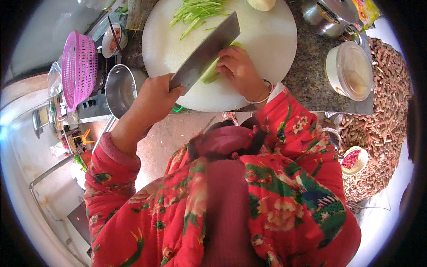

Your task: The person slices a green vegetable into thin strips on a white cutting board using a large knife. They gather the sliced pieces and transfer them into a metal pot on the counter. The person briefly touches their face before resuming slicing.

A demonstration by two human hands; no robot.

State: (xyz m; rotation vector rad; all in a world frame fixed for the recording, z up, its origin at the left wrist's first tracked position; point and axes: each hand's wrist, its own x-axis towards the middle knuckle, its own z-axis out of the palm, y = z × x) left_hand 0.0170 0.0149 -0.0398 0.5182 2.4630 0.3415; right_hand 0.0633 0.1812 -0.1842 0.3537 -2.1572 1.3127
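Observation:
My left hand (155, 95) grips the handle end of a broad Chinese cleaver (210, 50), its blade slanting up and right over a round white cutting board (273, 63). Beside the blade, my right hand (242, 71) has its curled fingers on a long pale green vegetable piece (210, 72). The piece lies on the board and is partly hidden by the cleaver and the fingers. A pile of thin green vegetable strips (200, 11) rests at the board's far side. To its right sits a pale, peeled-looking round vegetable (262, 3), cut off by the picture's edge.
At left stand a pink plastic basket (80, 70), a metal saucepan (120, 88) and a bowl (110, 41) with chopsticks. A lidded round container (350, 70) and a steel pot (327, 16) stand on the dark speckled counter (308, 86). Beyond its right edge, a bowl of red pieces (353, 160) adjoins a brown heap (383, 133).

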